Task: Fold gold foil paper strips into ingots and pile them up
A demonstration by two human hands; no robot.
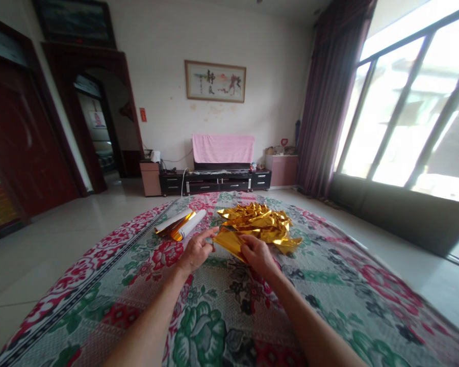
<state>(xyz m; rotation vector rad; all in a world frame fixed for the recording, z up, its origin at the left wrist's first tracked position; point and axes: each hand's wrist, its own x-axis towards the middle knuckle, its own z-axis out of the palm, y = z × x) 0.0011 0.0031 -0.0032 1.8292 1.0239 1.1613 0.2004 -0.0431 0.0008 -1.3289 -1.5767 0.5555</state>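
A folded sheet of gold foil paper (pixel 229 242) is stretched between my two hands, just above the patterned cloth. My left hand (pixel 196 252) has its fingers closed at the left corner of the sheet, thumb bent below the index finger. On the right end, my right hand (pixel 257 253) pinches the sheet between thumb and curled fingers. Right behind the hands lies a heap of folded gold foil pieces (pixel 265 219), shiny and pointed. To the left of it rest rolled gold foil sheets (pixel 191 224) with white backs. The fingertips' exact grip is partly hidden.
A floral cloth (pixel 137 306) covers the broad surface under my hands, its edge curving on both sides. Beyond stands a black low cabinet (pixel 172 183) with a pink cloth (pixel 224 149) above it. A purple curtain (pixel 321 102) and large windows are on the right.
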